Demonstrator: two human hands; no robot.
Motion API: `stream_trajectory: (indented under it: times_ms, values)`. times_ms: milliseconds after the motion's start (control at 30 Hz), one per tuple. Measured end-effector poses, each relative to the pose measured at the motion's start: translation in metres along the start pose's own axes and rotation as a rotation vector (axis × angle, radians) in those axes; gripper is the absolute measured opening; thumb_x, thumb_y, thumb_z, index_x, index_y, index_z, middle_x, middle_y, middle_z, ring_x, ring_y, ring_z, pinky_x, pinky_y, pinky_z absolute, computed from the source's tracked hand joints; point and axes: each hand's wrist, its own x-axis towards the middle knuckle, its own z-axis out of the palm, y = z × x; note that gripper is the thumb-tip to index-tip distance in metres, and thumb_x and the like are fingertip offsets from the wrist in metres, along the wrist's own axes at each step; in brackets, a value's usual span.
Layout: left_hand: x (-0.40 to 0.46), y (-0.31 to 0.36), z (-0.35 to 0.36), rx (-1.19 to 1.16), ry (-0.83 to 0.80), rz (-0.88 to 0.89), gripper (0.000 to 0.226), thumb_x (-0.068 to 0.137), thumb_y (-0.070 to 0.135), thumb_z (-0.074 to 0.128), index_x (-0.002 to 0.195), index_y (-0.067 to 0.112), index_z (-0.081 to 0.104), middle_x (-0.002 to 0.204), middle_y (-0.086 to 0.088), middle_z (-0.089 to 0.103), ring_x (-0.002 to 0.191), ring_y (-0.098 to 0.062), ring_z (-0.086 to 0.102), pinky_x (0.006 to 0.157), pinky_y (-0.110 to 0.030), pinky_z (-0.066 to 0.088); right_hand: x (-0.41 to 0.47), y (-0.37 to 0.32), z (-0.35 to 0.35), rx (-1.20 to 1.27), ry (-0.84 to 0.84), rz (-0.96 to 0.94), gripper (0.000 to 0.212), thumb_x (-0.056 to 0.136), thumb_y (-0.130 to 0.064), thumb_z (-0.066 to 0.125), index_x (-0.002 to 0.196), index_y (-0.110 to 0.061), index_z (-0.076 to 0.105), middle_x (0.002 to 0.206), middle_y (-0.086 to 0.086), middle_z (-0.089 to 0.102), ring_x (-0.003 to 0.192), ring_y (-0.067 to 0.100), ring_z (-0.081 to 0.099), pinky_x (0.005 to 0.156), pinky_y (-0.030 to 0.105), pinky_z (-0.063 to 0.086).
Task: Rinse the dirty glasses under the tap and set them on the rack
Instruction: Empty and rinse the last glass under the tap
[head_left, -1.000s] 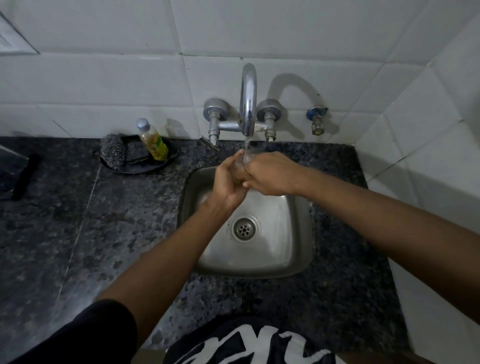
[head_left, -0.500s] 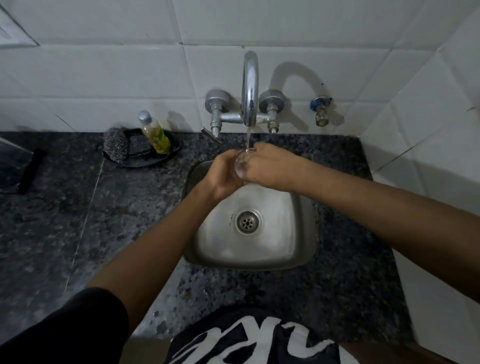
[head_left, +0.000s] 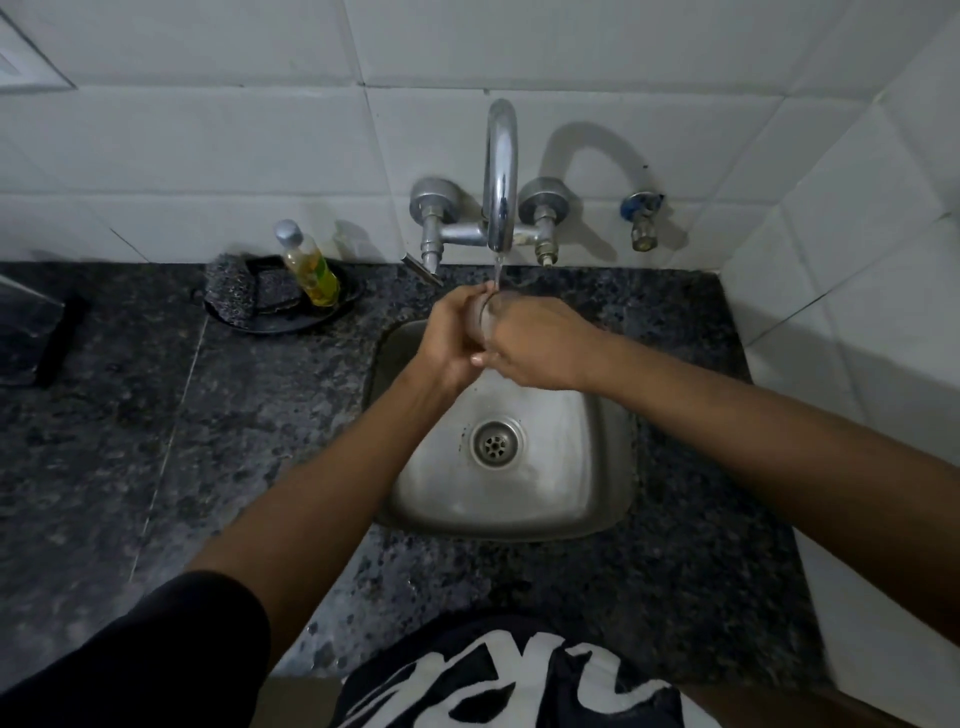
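Both hands meet over the back of the sink (head_left: 613, 499), right under the tap (head_left: 501, 171), where a thin stream of water (head_left: 497, 273) runs down onto a clear glass (head_left: 480, 325) held between them. The left hand (head_left: 449, 338) has its fingers curled round the glass from one side, and the right hand (head_left: 535, 343) wraps it from the other, so each grip is closed on it and little of the glass shows. It looks light and rigid, but wet glass is slippery and will break if it drops onto the steel or knocks the spout. I'd say the safest hold is round the body, fingers spread wide, not a pinch at the thin rim. No rack shows from here, so where it goes next I can't tell. A soap bottle (head_left: 306, 265) and a scrubber (head_left: 231, 286) sit in a dark dish (head_left: 291, 325) on the counter (head_left: 156, 415), left of the sink
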Motion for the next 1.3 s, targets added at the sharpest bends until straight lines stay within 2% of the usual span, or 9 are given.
stream_trajectory:
  times_ms: [100, 267, 433, 567, 767, 900, 1000, 1133, 1300]
  values:
    - [-0.004, -0.004, 0.0, -0.051, -0.007, 0.035, 0.032, 0.104, 0.023, 0.043, 0.118, 0.003, 0.063, 0.105, -0.015, 0.074, 0.092, -0.027, 0.073, 0.074, -0.035, 0.061, 0.0, 0.006, -0.002, 0.099, 0.004, 0.077, 0.038, 0.101, -0.038, 0.06, 0.129, -0.013, 0.058, 0.13, 0.008, 0.062, 0.118, 0.027, 0.062, 0.092, 0.043, 0.056]
    - [-0.002, 0.011, 0.004, 0.182, -0.045, -0.075, 0.038, 0.105, 0.012, 0.038, 0.09, 0.006, 0.072, 0.081, -0.009, 0.071, 0.072, -0.021, 0.069, 0.069, -0.033, 0.059, -0.006, 0.003, 0.0, -0.054, 0.105, -0.083, 0.027, 0.085, -0.001, 0.072, 0.109, -0.013, 0.072, 0.111, 0.007, 0.071, 0.102, 0.026, 0.069, 0.081, 0.037, 0.053]
    - [-0.004, 0.0, 0.003, -0.026, -0.008, -0.007, 0.04, 0.106, 0.016, 0.031, 0.096, 0.005, 0.068, 0.082, -0.011, 0.071, 0.073, -0.022, 0.07, 0.066, -0.031, 0.059, -0.001, -0.002, -0.002, 0.199, -0.013, 0.096, 0.027, 0.1, -0.025, 0.062, 0.126, -0.016, 0.058, 0.129, 0.009, 0.061, 0.116, 0.027, 0.063, 0.094, 0.043, 0.056]
    - [-0.002, 0.008, -0.004, 0.23, 0.002, -0.102, 0.043, 0.107, 0.022, 0.03, 0.096, 0.004, 0.067, 0.081, -0.01, 0.071, 0.072, -0.022, 0.067, 0.066, -0.033, 0.053, -0.007, 0.003, -0.001, -0.023, 0.045, -0.041, 0.031, 0.098, -0.008, 0.057, 0.125, -0.022, 0.062, 0.126, 0.001, 0.063, 0.12, 0.023, 0.06, 0.1, 0.043, 0.044]
    - [-0.002, 0.006, 0.008, 0.073, 0.033, -0.06, 0.037, 0.104, 0.019, 0.032, 0.09, 0.009, 0.064, 0.077, -0.01, 0.07, 0.063, -0.021, 0.069, 0.06, -0.029, 0.056, 0.002, -0.005, 0.001, 0.073, -0.03, 0.118, 0.03, 0.103, -0.03, 0.061, 0.126, -0.012, 0.059, 0.126, 0.01, 0.063, 0.113, 0.028, 0.064, 0.089, 0.041, 0.052]
    - [0.0, 0.01, 0.001, 0.202, -0.001, -0.119, 0.039, 0.104, 0.028, 0.037, 0.103, 0.008, 0.071, 0.095, -0.01, 0.07, 0.078, -0.022, 0.068, 0.07, -0.035, 0.056, -0.004, 0.005, -0.008, -0.027, 0.078, 0.008, 0.03, 0.097, -0.007, 0.059, 0.125, -0.015, 0.061, 0.122, 0.007, 0.066, 0.11, 0.028, 0.066, 0.085, 0.04, 0.047]
    - [0.001, 0.014, 0.006, 0.211, -0.035, -0.141, 0.035, 0.094, 0.023, 0.05, 0.082, 0.006, 0.078, 0.085, -0.01, 0.07, 0.079, -0.024, 0.066, 0.079, -0.039, 0.052, -0.004, 0.001, -0.005, -0.049, 0.023, -0.015, 0.031, 0.094, -0.006, 0.059, 0.124, -0.015, 0.062, 0.123, 0.006, 0.067, 0.111, 0.027, 0.067, 0.085, 0.041, 0.05]
    - [-0.003, 0.002, 0.008, 0.047, -0.037, -0.082, 0.039, 0.099, 0.025, 0.043, 0.087, 0.005, 0.074, 0.086, -0.012, 0.07, 0.078, -0.025, 0.068, 0.074, -0.035, 0.056, -0.001, 0.0, -0.003, 0.243, -0.051, 0.176, 0.033, 0.095, -0.029, 0.073, 0.123, -0.016, 0.063, 0.123, 0.006, 0.068, 0.109, 0.028, 0.067, 0.089, 0.043, 0.057]
    - [0.001, 0.008, -0.003, 0.232, 0.086, -0.231, 0.04, 0.103, 0.03, 0.04, 0.094, 0.007, 0.072, 0.087, -0.01, 0.071, 0.078, -0.023, 0.065, 0.069, -0.036, 0.054, -0.008, -0.004, -0.001, 0.09, -0.02, 0.031, 0.031, 0.102, -0.008, 0.055, 0.13, -0.02, 0.061, 0.129, 0.0, 0.064, 0.11, 0.019, 0.061, 0.104, 0.038, 0.039]
